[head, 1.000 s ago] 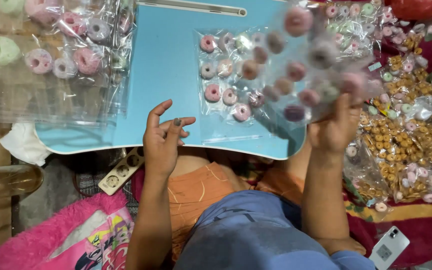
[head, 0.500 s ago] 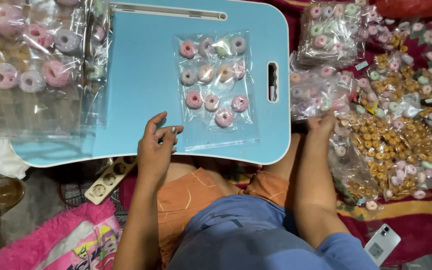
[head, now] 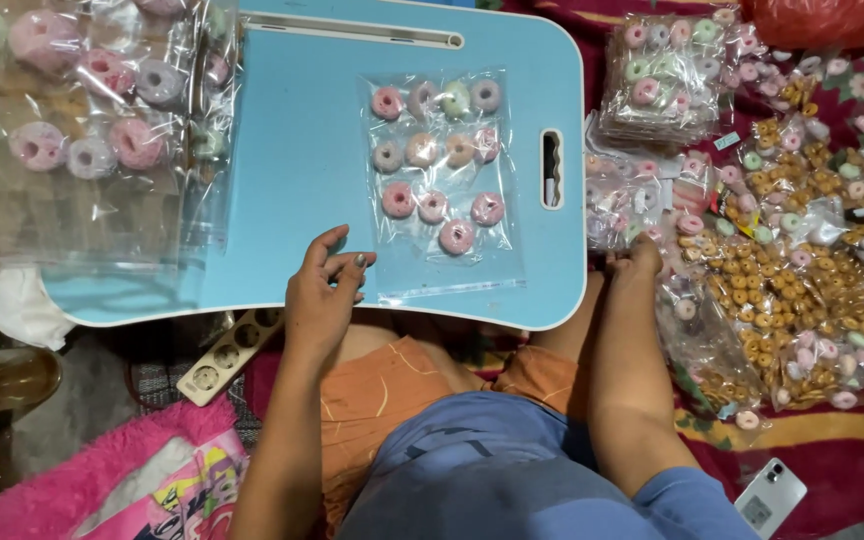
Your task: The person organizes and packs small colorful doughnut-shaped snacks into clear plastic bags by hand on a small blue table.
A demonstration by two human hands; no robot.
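Blue lap bench (head: 292, 150) sat across the person's knees, with a red patterned rug on the floor to the right and a pink fuzzy blanket (head: 72, 470) at the lower left. On the bench lay a clear plastic bag (head: 439, 180) with about a dozen pastel ring candies inside, set out in loose rows.

The left hand (head: 322, 300) rested on the near edge of the bench, just left of the bag's lower corner, fingers (head: 337, 262) loosely curled and a bit apart, holding nothing, with the tips close to the bag's edge. The right hand (head: 637, 262) was down off the bench's right side, fingertips in among the heap of candy packets (head: 792, 280) on the rug; couldn't tell whether it was pinching one or just touching.

A stack of filled bags (head: 667, 70) sat at the upper right, more clear bags (head: 82, 130) at the upper left, a white power strip (head: 227, 355) under the bench edge, and a phone (head: 770, 495) at the lower right.

Compared with a second earlier, the bag the right hand had been holding up in the air was gone from that hand, which had dropped to the pile, while the left hand stayed put.
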